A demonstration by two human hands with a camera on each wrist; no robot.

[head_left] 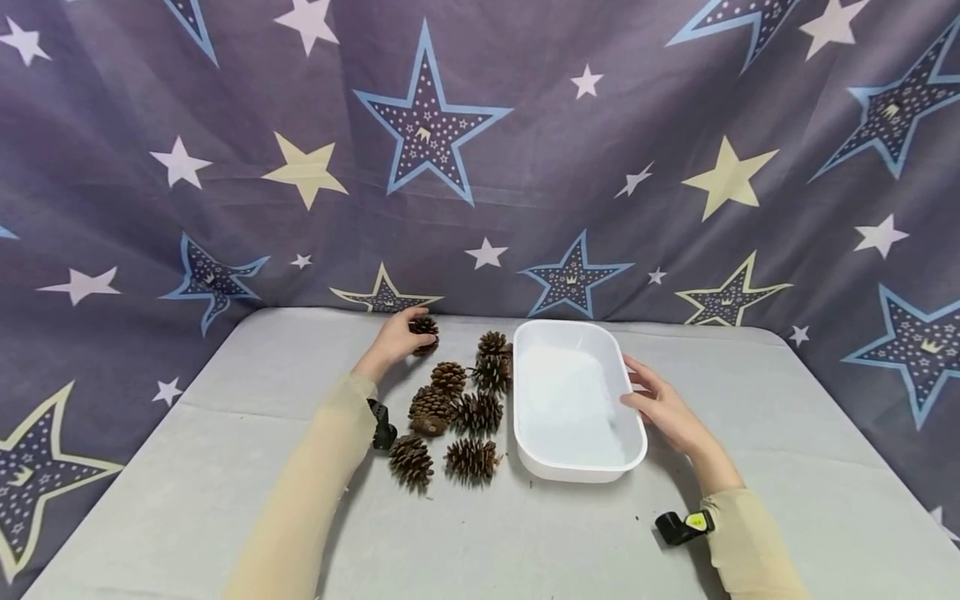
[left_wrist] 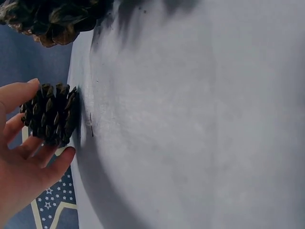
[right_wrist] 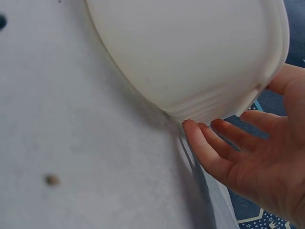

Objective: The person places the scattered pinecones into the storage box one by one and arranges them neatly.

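At the far left of the cone group, my left hand (head_left: 397,340) has a pine cone (head_left: 424,333) between thumb and fingers, close to the tabletop. The left wrist view shows this brown cone (left_wrist: 50,114) with the thumb above it and fingers below. My right hand (head_left: 663,406) holds the right side of a white rectangular tub (head_left: 528,450), its thumb at the rim. In the right wrist view, fingertips touch the outside of the tub (right_wrist: 186,52) low on its wall. Loose pine cones (head_left: 477,414) lie between the left forearm and the tub.
A pale cloth-covered table (head_left: 480,550) carries everything. Behind it hangs a dark curtain (head_left: 525,208) patterned with stars. Nearer the front lie two separate cones, a left one (head_left: 411,462) and a right one (head_left: 471,461). Small crumbs dot the cloth.
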